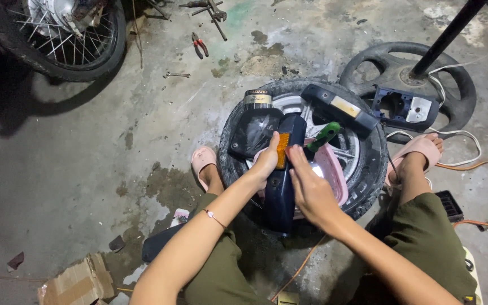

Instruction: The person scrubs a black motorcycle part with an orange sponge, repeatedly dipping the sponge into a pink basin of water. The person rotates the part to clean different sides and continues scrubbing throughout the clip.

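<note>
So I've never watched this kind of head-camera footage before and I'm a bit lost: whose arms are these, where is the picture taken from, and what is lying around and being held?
There is only one picture, taken by a camera worn on the person's head and looking down, so the two bare arms are the wearer's own. The person sits low on a concrete workshop floor, feet in pink sandals. Between the feet lies a small wheel with its tyre, used as a rest. Both the left hand and the right hand grip a dark blue plastic panel with an orange reflector. On the wheel also lie a black cover, a pink basin and a green-handled tool. Further off are pliers, a spoked wheel and torn cardboard.
</note>
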